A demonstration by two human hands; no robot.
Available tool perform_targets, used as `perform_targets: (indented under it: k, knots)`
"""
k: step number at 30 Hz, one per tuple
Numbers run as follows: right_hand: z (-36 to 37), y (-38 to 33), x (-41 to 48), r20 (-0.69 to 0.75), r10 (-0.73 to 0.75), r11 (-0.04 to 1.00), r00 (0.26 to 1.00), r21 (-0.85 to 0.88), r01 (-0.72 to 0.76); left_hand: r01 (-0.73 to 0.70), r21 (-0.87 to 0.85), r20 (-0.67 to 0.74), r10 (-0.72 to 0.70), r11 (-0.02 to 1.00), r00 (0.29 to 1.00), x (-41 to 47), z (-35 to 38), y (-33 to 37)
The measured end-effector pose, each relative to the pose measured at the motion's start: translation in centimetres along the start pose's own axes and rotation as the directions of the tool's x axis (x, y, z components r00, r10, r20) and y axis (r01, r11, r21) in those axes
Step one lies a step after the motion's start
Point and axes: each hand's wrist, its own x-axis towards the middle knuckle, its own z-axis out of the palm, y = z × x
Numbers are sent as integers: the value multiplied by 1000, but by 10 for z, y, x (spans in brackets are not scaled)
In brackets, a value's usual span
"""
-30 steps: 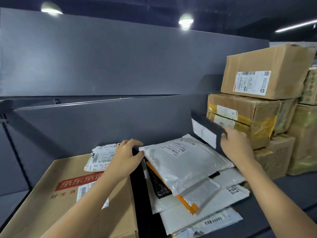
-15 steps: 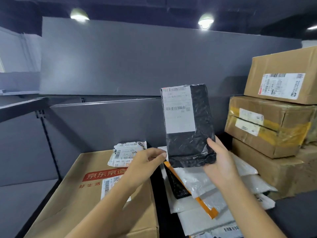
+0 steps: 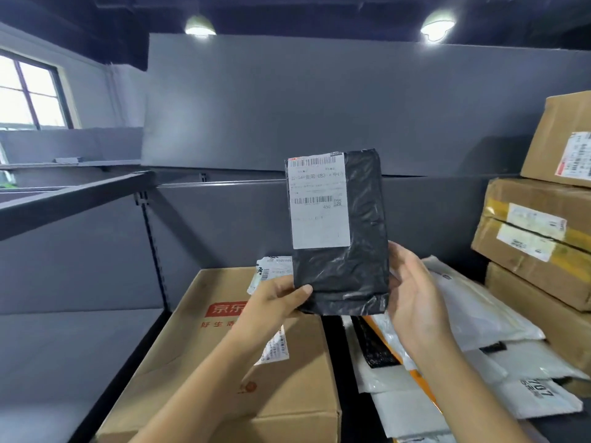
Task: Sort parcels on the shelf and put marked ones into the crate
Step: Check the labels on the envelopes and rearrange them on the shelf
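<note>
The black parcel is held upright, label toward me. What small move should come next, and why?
Likely hold it steady and read the white label for a mark: left hand and right hand grip the black parcel low, label facing the camera.

Label (image 3: 319, 203) small txt unreadable
</note>
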Motion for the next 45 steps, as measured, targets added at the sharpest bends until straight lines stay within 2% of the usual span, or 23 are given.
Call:
perform_targets:
  k: [5,9,11,14,17,23,28,31,36,38,40,41,43,44,45]
  knots:
    - [7,18,3,-16,-11,995,1000,99,12,35,22,-119,-33,999,992,-21,-39,2]
    - [19,35,3,8,-33,998,999,56,33,89,6,-210,-86,996,974,-38,-81,7]
    - [25,42,3,5,-28,999,1000,23,28,150,-19,-244,-150,988,958,-45,-102,9]
    - [35,51,1,14,-14,1000,1000,-23,14,239,53,-262,-218,969,940,-51,-128,8]
    - [45,59,-2,49,-8,995,999,-95,13,303,56,-306,-273,951,912,-53,-143,9]
    - [54,70,-9,183,5,927,983,-369,64,442,70,-457,-365,894,811,-47,-171,-1]
    - [54,69,-12,233,24,894,972,-441,84,553,68,-488,-456,831,745,-47,-177,-17]
    - [52,65,-11,223,17,890,975,-448,87,581,96,-484,-472,809,737,-44,-174,-21]
    - [48,58,-14,208,8,889,978,-449,88,536,373,-490,-330,757,807,-35,-167,-19]
    - [46,55,-15,202,6,886,979,-456,88,513,512,-470,-275,688,838,-33,-167,-21]
    - [43,52,-15,191,-8,876,982,-472,99,507,645,-452,-249,572,856,-31,-165,-24]
    - [41,50,-15,188,-21,868,982,-484,111,502,718,-451,-227,483,863,-32,-166,-28]
    - [37,47,-17,191,-47,854,980,-501,138,438,883,-428,-91,170,899,-34,-164,-31]
    - [36,45,-17,196,-52,849,979,-508,147,380,925,-380,21,-16,925,-36,-163,-31]
    - [33,43,-18,199,-52,841,979,-520,150,327,931,-311,117,-160,943,-38,-159,-30]
